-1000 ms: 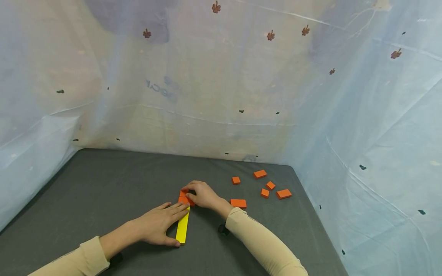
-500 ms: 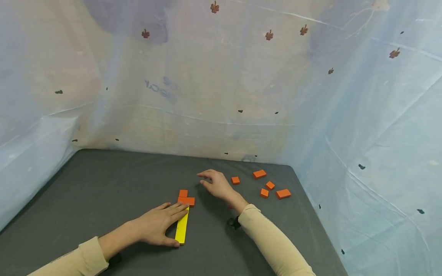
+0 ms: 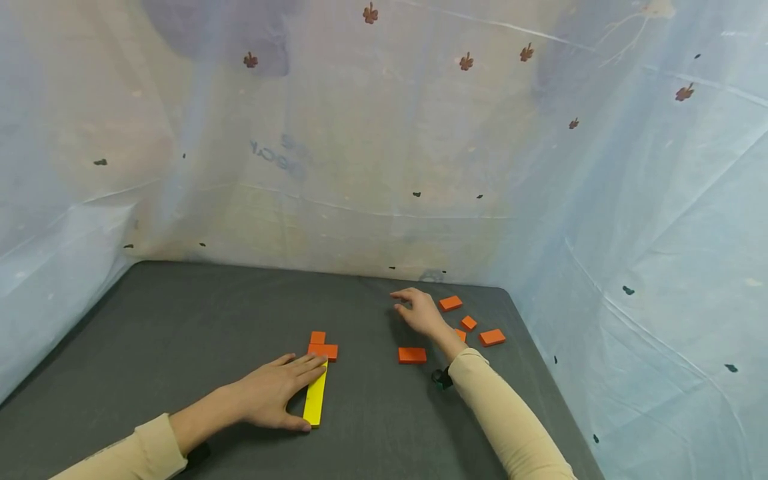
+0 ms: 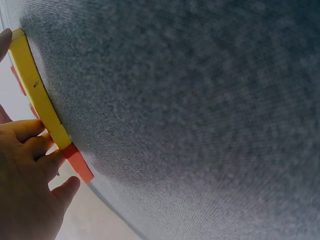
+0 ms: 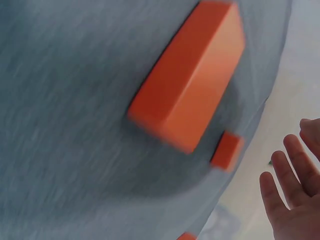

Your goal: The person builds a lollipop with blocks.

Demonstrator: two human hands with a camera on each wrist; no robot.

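Observation:
My left hand lies spread along the left side of a yellow bar, thumb at its near end and fingertips at its far end. In the left wrist view the fingers touch the yellow bar, with an orange block at its end. Beyond the bar lie an orange oblong block and a small orange block, touching. My right hand hovers over the table at the right, fingers loosely bent and holding nothing; in the right wrist view its fingers are spread.
An orange oblong block lies nearer than my right hand. Right of that hand are more orange blocks, among them one at the back, a small one and one at the right. Plastic sheeting hangs behind the grey table.
My right hand has let go of the orange blocks beyond the bar and moved right, now covering a small orange block seen earlier. My left hand has stayed in place.

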